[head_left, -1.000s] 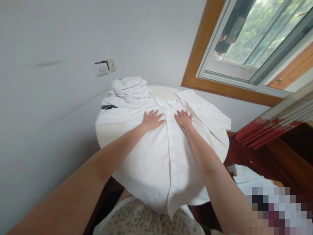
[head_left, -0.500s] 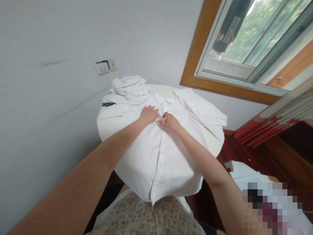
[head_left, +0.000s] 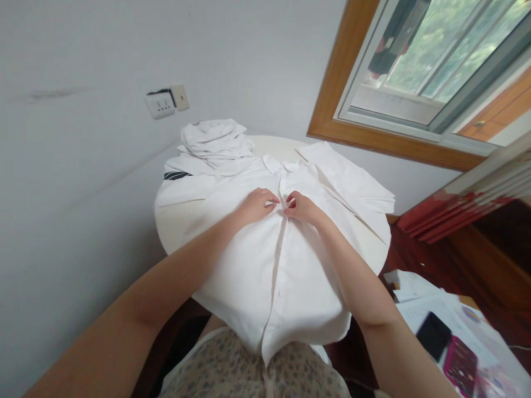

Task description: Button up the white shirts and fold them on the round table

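A white button-up shirt (head_left: 244, 265) lies spread face up over a round white table (head_left: 277, 145), its collar toward the wall and its hem hanging over the near edge. My left hand (head_left: 260, 204) pinches the shirt's front edge below the collar, thumb and fingertips close together. Just across the front opening, my right hand (head_left: 302, 208) grips the other front edge with bent fingers. The fingertips of both hands almost meet at the placket. Whether a button sits between them is too small to make out.
A pile of white cloth (head_left: 215, 141) rests at the table's back left, near a wall socket (head_left: 160, 104). A wood-framed window (head_left: 327, 72) is at the upper right. At the lower right, a black phone (head_left: 433, 335) and a pink-edged device (head_left: 460, 365) lie on papers.
My left hand has gone from lying flat on the shirt to pinching its front edge. My right hand has shifted slightly right, and the shirt's front edges are now lifted a little.
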`<state>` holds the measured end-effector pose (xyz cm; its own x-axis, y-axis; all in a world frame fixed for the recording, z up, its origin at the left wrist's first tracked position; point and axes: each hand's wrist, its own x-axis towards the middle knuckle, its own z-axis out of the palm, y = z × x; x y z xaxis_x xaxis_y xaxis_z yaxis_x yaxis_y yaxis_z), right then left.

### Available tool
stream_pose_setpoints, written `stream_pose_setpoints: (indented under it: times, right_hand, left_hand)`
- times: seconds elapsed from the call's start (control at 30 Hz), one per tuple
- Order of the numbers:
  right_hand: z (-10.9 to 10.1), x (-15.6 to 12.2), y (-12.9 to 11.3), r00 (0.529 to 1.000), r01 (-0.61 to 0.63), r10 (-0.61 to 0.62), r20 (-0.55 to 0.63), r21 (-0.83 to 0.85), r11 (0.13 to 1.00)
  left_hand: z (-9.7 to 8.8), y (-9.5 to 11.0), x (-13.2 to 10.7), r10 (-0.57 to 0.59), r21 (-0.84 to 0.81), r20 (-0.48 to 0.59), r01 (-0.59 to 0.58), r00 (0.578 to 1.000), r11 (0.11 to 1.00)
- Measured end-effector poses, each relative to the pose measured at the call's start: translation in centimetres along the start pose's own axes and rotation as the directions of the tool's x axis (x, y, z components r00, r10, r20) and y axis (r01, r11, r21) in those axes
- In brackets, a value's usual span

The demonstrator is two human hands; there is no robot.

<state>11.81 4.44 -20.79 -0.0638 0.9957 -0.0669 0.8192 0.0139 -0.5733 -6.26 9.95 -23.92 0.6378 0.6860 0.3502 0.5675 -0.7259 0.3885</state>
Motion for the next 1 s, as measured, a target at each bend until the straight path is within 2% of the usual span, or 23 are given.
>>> stream_pose_setpoints:
  times: [0.13,0.23,0.33,0.43,0.53,0.7,0.87,1.0]
  right_hand:
    - [-1.0,-0.7,0.6,0.997,-0.017,0.016,0.07,0.015,1.0]
    - [-1.2,-1.1,0.8,0.991,0.009,-0.013,0.136,0.028,1.0]
    - [-1.2,-1.1,1.4,0.976,0.016,-0.051,0.212,0.164,0.986]
    - [-0.9,-1.0,2.5,0.96,0.019,-0.109,0.259,0.328,0.945]
    - [-0.5,-1.1,3.5,0.959,0.052,-0.159,0.237,0.402,0.914]
    - [0.2,-1.4,4.1,0.964,0.151,-0.223,0.143,0.395,0.906]
    - [0.2,-1.7,4.1,0.962,0.191,-0.25,0.109,0.384,0.903]
    - [0.0,-1.9,3.9,0.974,0.15,-0.2,0.104,0.365,0.919]
  left_hand:
    - [-0.8,0.9,-0.1,-0.087,-0.038,0.064,0.09,0.994,0.995]
    - [-0.9,1.9,-0.5,-0.065,-0.051,0.126,0.072,0.99,0.996]
    - [-0.8,2.7,-0.8,-0.049,-0.071,0.162,0.061,0.986,0.996]
    - [-0.7,3.0,-0.9,-0.085,-0.1,0.189,0.105,0.978,0.989]
    - [-0.7,3.0,-0.9,-0.136,-0.101,0.224,0.162,0.965,0.982]
    - [-0.3,3.2,-0.9,-0.177,-0.042,0.238,0.192,0.955,0.981]
    - [0.2,3.9,-1.0,-0.15,0.08,0.151,0.14,0.977,0.987]
    - [0.1,4.8,-1.1,-0.135,0.174,0.168,0.106,0.976,0.979]
